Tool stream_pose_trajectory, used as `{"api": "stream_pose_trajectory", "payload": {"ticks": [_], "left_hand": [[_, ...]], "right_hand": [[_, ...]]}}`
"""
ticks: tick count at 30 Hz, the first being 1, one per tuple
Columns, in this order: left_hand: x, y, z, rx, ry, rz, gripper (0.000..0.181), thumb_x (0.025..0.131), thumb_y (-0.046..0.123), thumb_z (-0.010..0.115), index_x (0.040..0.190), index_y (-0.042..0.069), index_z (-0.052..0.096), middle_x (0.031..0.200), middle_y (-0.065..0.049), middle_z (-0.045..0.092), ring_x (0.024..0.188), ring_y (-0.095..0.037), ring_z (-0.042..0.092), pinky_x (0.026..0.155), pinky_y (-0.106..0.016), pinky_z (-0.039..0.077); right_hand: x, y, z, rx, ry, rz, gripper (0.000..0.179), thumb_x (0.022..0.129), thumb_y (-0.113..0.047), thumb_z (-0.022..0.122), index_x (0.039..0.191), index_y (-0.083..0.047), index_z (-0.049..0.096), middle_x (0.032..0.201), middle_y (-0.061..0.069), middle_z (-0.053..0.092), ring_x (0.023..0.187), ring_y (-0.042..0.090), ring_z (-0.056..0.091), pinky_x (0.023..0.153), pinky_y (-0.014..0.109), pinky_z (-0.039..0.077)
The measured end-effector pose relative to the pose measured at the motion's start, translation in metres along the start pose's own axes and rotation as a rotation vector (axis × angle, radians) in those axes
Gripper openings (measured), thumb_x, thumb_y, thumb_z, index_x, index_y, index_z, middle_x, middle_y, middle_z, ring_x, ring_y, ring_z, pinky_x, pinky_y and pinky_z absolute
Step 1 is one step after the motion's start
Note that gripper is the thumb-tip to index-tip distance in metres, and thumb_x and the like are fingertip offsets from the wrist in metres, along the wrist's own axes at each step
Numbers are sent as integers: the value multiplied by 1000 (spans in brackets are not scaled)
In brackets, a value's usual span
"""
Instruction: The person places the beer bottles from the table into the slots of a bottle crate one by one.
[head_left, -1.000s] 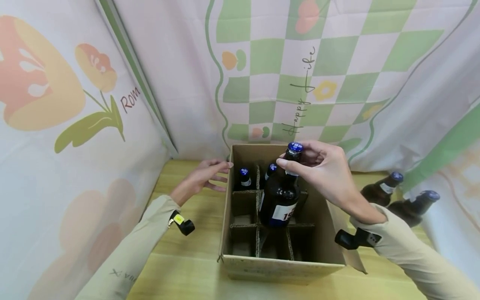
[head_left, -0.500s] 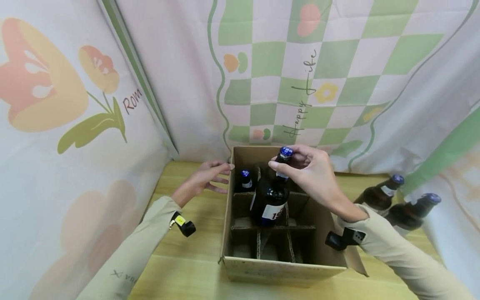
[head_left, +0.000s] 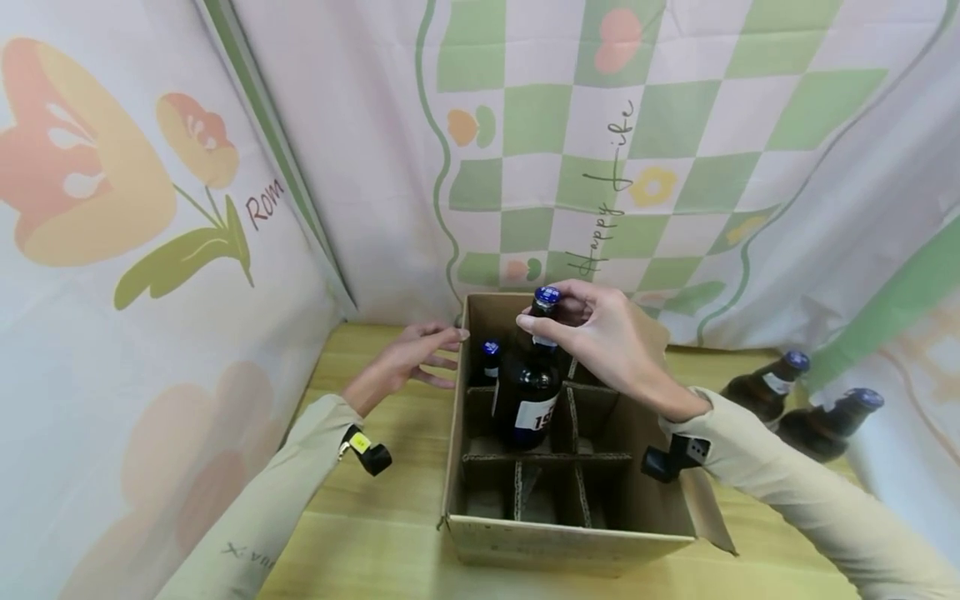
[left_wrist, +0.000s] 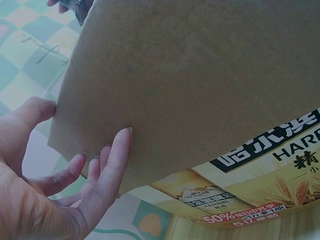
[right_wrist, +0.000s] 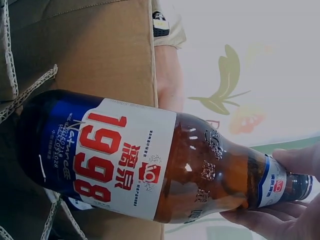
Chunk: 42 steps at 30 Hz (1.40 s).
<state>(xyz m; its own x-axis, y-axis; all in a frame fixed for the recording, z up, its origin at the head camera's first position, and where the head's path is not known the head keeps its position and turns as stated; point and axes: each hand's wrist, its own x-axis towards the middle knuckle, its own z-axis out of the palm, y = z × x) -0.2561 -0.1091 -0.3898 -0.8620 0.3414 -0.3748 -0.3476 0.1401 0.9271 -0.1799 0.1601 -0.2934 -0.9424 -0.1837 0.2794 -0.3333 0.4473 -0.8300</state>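
Observation:
My right hand [head_left: 603, 337] pinches a brown beer bottle [head_left: 532, 383] by its neck, just below the blue cap. The bottle hangs upright, its lower part over the middle-row compartments of a divided cardboard box [head_left: 555, 542]. A white and blue label with red "1998" shows on the bottle [right_wrist: 125, 160] in the right wrist view. My left hand [head_left: 412, 358] rests at the box's left side, fingers spread; in the left wrist view its thumb and fingertips touch the plain cardboard [left_wrist: 185, 85]. Another blue-capped bottle [head_left: 491, 354] stands in the back left compartment.
Two more brown bottles [head_left: 765, 387] with blue caps stand on the wooden table [head_left: 375, 517] right of the box, behind my right forearm. A flap [head_left: 708, 512] sticks out at the box's right side. Patterned curtains [head_left: 360, 167] hang close behind and at the left.
My right hand has carried the bottle left across the box's compartments, now covering the back-middle bottle seen earlier. My left hand has stayed at the box's side.

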Motion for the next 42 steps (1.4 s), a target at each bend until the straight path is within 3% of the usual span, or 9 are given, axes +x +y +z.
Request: {"api": "stream_pose_trajectory", "payload": {"ticks": [10, 20, 25, 32, 39, 42], "left_hand": [[0, 0, -1, -7, 8, -3, 49, 100, 36, 70, 134, 4, 56, 144, -22, 53, 117, -41, 66, 80, -45, 70], [1, 0, 0, 5, -12, 3, 50, 100, 36, 70, 135, 3, 56, 144, -23, 53, 116, -40, 67, 82, -46, 69], [1, -1, 0, 1, 3, 1, 47, 101, 34, 68, 133, 3, 56, 144, -23, 53, 113, -39, 67, 81, -46, 70], [1, -2, -1, 6, 4, -5, 53, 100, 36, 71, 137, 3, 55, 145, -24, 53, 117, -41, 66, 82, -47, 69], [2, -1, -1, -3, 2, -7, 53, 100, 36, 71, 138, 3, 55, 145, -23, 52, 118, -41, 65, 83, -48, 69], [1, -1, -1, 2, 1, -2, 51, 100, 36, 69, 136, 3, 55, 145, -23, 52, 117, -40, 66, 83, -48, 69]], "right_hand": [[15, 1, 5, 128, -37, 50, 35, 90, -21, 84, 116, -1, 72, 96, 9, 80, 81, 9, 76, 69, 19, 64], [11, -1, 8, 106, -23, 46, 37, 90, -25, 85, 116, -1, 73, 96, 9, 80, 82, 10, 76, 71, 21, 65], [13, -2, 14, 166, -46, 4, 31, 91, -23, 84, 113, -3, 74, 97, 9, 80, 84, 14, 77, 72, 25, 66], [11, 0, 27, 164, -83, -47, 25, 91, -20, 83, 111, -7, 75, 94, 6, 80, 81, 13, 75, 60, 22, 60], [9, 6, 37, 153, -166, -119, 22, 91, -11, 82, 109, -2, 74, 97, 8, 80, 90, 15, 78, 74, 27, 68], [8, 11, 41, 120, -200, -153, 20, 91, -9, 82, 107, -1, 74, 97, 7, 79, 88, 15, 78, 73, 26, 68]]}}
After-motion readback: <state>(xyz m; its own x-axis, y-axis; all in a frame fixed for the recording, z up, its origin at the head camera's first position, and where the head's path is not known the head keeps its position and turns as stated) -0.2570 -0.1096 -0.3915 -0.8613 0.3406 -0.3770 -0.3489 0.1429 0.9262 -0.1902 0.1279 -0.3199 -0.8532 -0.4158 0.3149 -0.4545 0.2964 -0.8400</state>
